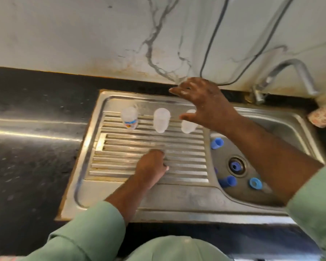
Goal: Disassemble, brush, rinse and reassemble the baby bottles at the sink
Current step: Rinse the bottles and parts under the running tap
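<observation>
We hover right hand (201,104), fingers spread, gripping nothing, just above nearest of 3 bottles (187,126). Left hand (152,166) rests loosely curled on drainboard (149,140), empty. Blue caps (217,143) lie in sink right of it. Grasp bottle squarely; avoid toppling neighbours.

Three bottles on the drainboard, four blue parts in the basin.

Three clear bottle bodies stand in a row on the ribbed drainboard (139,178): one with a printed label (129,118), one plain in the middle (161,120), and one (187,127) partly hidden behind a hand. In the sink basin (282,121) lie four blue pieces: one near the drainboard (217,143), one on the drain (235,166), and two toward the front (227,181) (255,183). One tap (288,76). Two hands are in view, left (153,166) and right (201,102).
</observation>
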Action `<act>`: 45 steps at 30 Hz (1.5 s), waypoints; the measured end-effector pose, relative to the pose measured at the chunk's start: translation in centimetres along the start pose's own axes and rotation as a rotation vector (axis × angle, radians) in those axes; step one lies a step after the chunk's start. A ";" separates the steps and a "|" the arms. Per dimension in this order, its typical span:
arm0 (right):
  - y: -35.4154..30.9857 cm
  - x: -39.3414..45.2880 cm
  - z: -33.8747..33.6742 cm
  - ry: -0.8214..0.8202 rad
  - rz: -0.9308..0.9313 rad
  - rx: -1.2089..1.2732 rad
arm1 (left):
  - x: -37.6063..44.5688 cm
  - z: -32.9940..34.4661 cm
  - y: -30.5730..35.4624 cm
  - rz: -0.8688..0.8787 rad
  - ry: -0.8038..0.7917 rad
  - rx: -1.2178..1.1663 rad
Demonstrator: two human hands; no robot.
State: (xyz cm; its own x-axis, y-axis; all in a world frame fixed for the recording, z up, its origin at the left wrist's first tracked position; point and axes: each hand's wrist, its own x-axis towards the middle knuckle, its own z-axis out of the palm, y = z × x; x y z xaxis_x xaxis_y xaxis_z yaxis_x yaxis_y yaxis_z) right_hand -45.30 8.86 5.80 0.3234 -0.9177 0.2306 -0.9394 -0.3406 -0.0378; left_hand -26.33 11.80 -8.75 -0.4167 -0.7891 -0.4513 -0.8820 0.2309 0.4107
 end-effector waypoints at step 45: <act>25.8 -28.4 25.8 -0.839 0.590 0.333 | 17.0 16.3 28.7 -0.117 0.015 -0.021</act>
State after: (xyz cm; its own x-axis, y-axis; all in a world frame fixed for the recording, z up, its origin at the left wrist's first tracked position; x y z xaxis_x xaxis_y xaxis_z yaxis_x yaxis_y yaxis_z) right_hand -75.84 20.87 -26.82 -0.0772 -0.7592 -0.6462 -0.9355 0.2793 -0.2164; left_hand -62.29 14.32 -17.54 -0.3074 -0.8184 -0.4855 -0.9196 0.1244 0.3726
